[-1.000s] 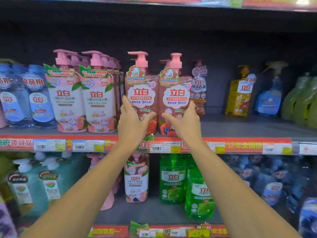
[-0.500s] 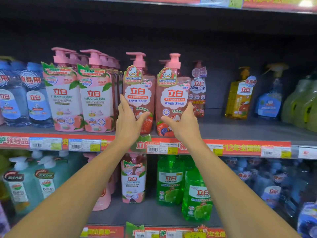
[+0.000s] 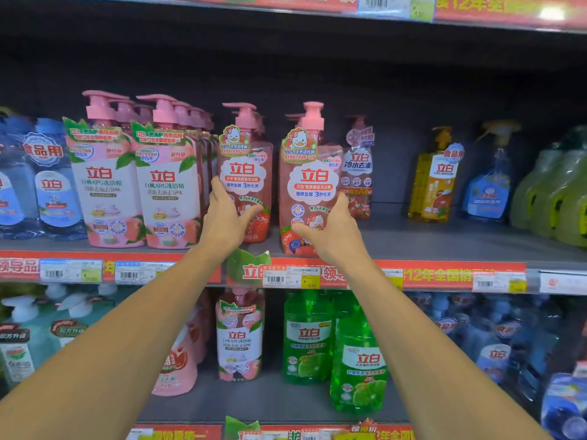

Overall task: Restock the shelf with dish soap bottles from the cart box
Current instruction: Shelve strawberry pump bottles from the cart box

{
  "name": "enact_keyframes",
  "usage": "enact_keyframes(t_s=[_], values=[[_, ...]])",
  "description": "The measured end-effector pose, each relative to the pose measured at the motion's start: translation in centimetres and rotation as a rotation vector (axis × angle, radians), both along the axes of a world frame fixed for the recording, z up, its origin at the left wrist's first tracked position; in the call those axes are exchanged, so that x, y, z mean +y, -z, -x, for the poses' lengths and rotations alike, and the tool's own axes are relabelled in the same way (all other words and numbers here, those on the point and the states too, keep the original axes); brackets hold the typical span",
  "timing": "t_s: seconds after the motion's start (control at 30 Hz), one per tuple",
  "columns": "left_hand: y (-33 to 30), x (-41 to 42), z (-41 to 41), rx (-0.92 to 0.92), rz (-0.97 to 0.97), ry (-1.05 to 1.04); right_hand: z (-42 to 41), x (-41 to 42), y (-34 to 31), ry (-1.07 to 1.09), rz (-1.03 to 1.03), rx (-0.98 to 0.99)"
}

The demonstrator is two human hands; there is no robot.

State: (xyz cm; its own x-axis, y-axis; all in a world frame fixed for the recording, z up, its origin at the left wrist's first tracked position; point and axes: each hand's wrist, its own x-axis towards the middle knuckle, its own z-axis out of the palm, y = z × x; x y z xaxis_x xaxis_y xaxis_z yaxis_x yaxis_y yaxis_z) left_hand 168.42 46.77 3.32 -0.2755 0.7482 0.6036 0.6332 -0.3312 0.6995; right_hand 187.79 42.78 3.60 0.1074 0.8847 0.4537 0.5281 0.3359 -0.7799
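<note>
The shelf (image 3: 444,246) crosses the middle of the frame as a grey board with a red price strip (image 3: 444,276) along its front edge. On it, at the centre of the frame, stand two strawberry dish soap bottles with pink pumps, both upright, their long axis vertical. The left strawberry bottle (image 3: 246,173) stands just beside a row of white peach dish soap bottles (image 3: 136,192) that fills the left part of the board. The right strawberry bottle (image 3: 313,182) stands a little nearer to the front edge, with a narrow gap between the two.

Each bottle has its own hand. The left hand (image 3: 227,222) grips the left strawberry bottle low on its body — fingers up along the left side, thumb across the front. The right hand (image 3: 333,231) grips the right strawberry bottle in the mirror way, thumb across the lower label, fingers round the right side. Both arms reach up from the lower corners of the frame, so the bottles lie straight ahead of the hands and above the wrists.

In my judgement the bottles are already on the board, and what remains is a small push backward or sideways to line them up — each hand equally near to its own bottle. The cart box is not in view.
</note>
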Motion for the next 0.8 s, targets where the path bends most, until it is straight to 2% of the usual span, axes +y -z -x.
enact_keyframes(t_s=[0.3, 0.53, 0.63, 0.8], values=[[0.2, 0.8, -0.1, 0.034, 0.058, -0.117, -0.4, -0.7, -1.1, 0.017, 0.051, -0.141], [-0.7, 0.5, -0.7, 0.114, 0.159, -0.200, -0.1, -1.0, -1.4, 0.052, 0.090, -0.141], [0.0, -0.7, -0.3, 0.262, 0.184, -0.214, 0.3, -1.3, -1.8, 0.094, 0.123, -0.176], [3.3, -4.6, 0.5, 0.591, 0.009, -0.209, 0.6, -2.0, -2.0, 0.157, 0.076, -0.204]])
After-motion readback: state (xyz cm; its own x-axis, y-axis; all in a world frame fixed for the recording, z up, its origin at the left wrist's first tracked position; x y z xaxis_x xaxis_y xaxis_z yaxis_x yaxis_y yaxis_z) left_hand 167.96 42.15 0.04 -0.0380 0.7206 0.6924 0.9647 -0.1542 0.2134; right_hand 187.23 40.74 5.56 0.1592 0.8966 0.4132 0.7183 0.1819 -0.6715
